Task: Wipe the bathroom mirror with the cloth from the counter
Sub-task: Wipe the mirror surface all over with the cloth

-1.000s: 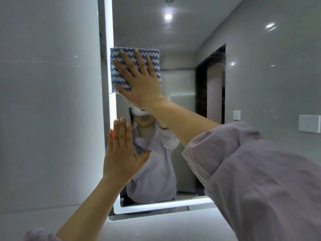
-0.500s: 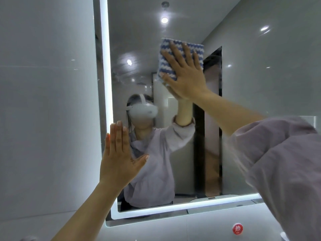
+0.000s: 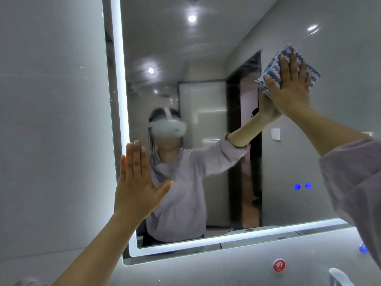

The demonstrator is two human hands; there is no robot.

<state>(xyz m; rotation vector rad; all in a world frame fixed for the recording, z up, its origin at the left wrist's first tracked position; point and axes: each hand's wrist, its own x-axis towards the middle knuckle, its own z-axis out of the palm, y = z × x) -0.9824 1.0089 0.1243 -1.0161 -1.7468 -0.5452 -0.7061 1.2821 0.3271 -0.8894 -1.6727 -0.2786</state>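
Note:
The bathroom mirror (image 3: 206, 58) fills the middle of the view, with a lit white strip along its left and bottom edges. My right hand (image 3: 290, 89) presses a folded blue-and-white zigzag cloth (image 3: 309, 69) flat against the glass at the upper right. My left hand (image 3: 138, 182) rests flat on the mirror near its lower left edge, fingers together and thumb spread, holding nothing. Faint streaks show on the glass at the upper left.
Grey tiled walls (image 3: 51, 141) flank the mirror. Two blue touch buttons (image 3: 303, 186) glow at the mirror's lower right. Below it are a round red hot-water sticker (image 3: 279, 265) and the top of a chrome faucet (image 3: 340, 275). My lilac sleeve (image 3: 354, 182) fills the right edge.
My right hand slid the cloth from the mirror's upper left across to its upper right. My left hand stayed pressed at the lower left edge.

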